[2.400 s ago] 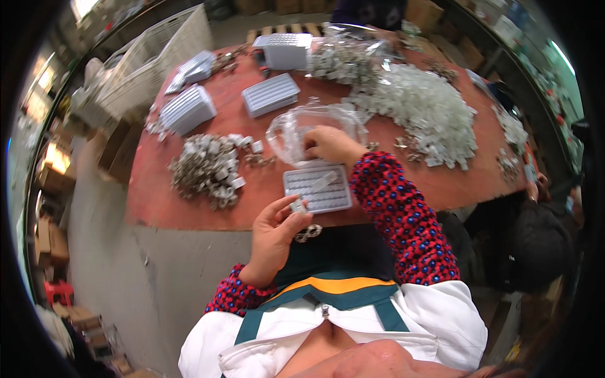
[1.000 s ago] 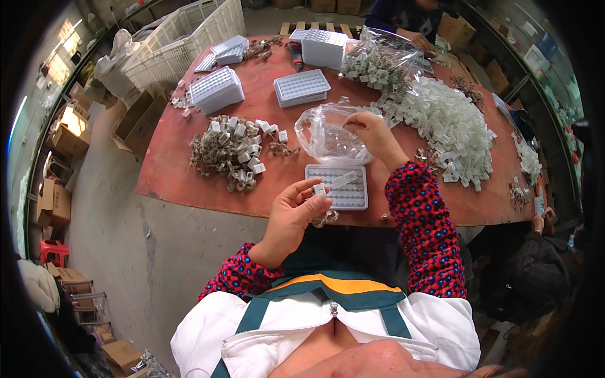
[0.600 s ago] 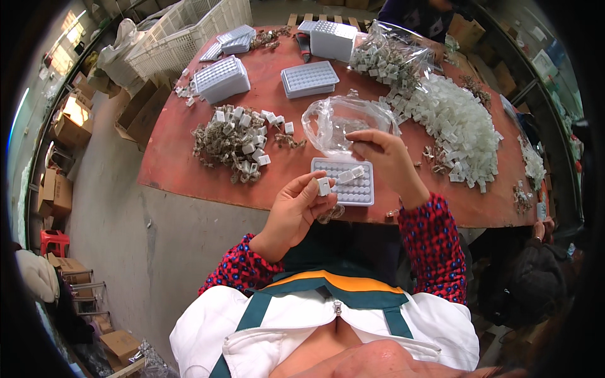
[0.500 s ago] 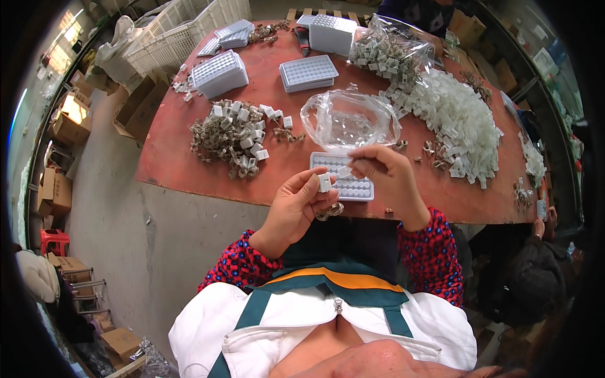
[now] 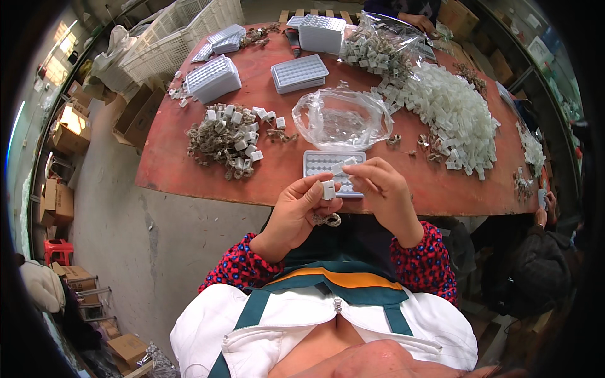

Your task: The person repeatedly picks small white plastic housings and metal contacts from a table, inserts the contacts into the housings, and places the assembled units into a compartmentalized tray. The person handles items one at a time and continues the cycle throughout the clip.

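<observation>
From the head view, my left hand (image 5: 291,215) is out in front, thumb and forefinger pinching a small white block (image 5: 328,189), held near the front edge of the red tabletop (image 5: 435,192). A coiled cord (image 5: 331,220) dangles just beneath those fingers. And here's my right hand (image 5: 392,195), coming in opposite: thumb and forefinger close together, though I can't tell whether anything tiny sits between them. The tips are right over the ribbed white tray (image 5: 314,162), beside the pale strip (image 5: 343,166) lying across it; whether they touch it, I can't tell. Just beyond the tray, the clear plastic bag (image 5: 343,120) gapes open. Over to the left, a heap of corded white blocks (image 5: 225,140); out to the right, a big spread of translucent pieces (image 5: 454,126). Farther back, a short stack of trays (image 5: 299,74), and across the far side, a co-worker's hand (image 5: 421,22).
</observation>
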Motion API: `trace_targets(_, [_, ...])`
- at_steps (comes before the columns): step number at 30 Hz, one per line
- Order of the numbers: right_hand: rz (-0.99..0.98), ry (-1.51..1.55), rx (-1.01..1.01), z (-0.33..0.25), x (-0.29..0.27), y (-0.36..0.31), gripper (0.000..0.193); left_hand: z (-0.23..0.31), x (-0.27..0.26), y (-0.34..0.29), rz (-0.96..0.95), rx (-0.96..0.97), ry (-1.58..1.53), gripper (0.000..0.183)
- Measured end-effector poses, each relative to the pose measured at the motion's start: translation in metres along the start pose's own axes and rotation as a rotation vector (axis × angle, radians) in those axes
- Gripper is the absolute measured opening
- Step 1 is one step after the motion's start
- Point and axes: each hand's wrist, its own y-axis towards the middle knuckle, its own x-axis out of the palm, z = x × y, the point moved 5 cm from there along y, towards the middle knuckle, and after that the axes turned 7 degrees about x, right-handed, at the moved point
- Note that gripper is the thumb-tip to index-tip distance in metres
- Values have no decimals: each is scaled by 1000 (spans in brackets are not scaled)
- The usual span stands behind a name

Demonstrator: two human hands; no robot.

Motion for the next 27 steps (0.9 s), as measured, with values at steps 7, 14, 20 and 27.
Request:
trace_targets(7, [118, -278, -152, -28, 4, -13, 20, -1, 4, 2, -27, 25, 8, 34])
trace_targets(14, [102, -490, -322, -38, 11, -17, 33, 2, 11, 0, -54, 88, 134, 33])
trace_targets(20, [143, -666, -418, -42, 11, -19, 33, 5, 15, 0, -40, 81, 241, 33])
trace_targets(27, [107, -663, -441, -42, 11, -19, 35, 7, 17, 1, -27, 97, 296, 32])
